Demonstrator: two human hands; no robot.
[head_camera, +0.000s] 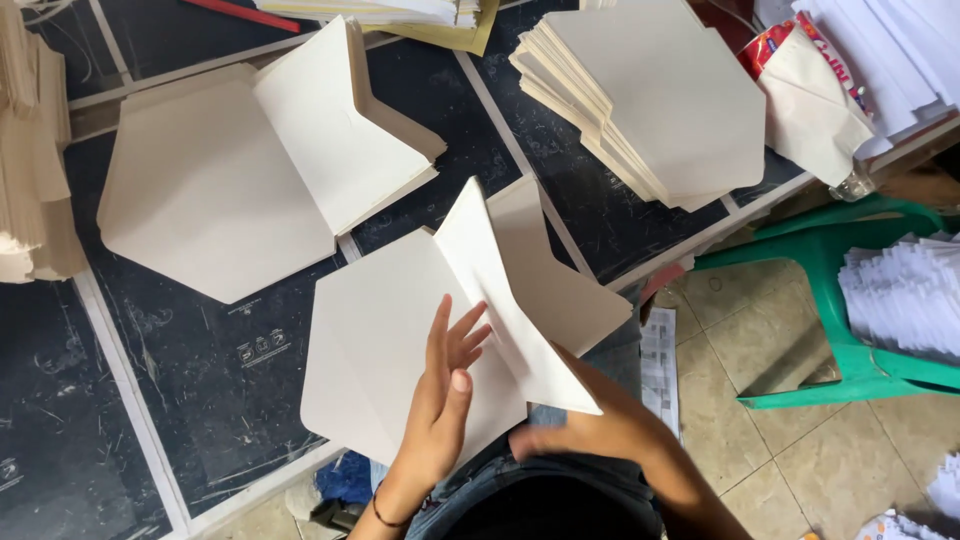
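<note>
Left hand (445, 385) lies flat, fingers spread, on a cream paper envelope blank (400, 340); right hand (570, 435), underneath, lifts its folded flap (500, 290), grip hidden.

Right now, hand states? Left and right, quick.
Left hand: open, fingers flat on the cream paper sheet.
Right hand: mostly hidden under the folded flap; grip cannot be told.

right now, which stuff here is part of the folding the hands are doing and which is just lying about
In hand:
- cream sheet with its flap raised
- left hand flat on it
- right hand under the flap
- folded pile
- unfolded stack

Lying about:
- green plastic chair
- white paper bundle on it
- red wrapper
</note>
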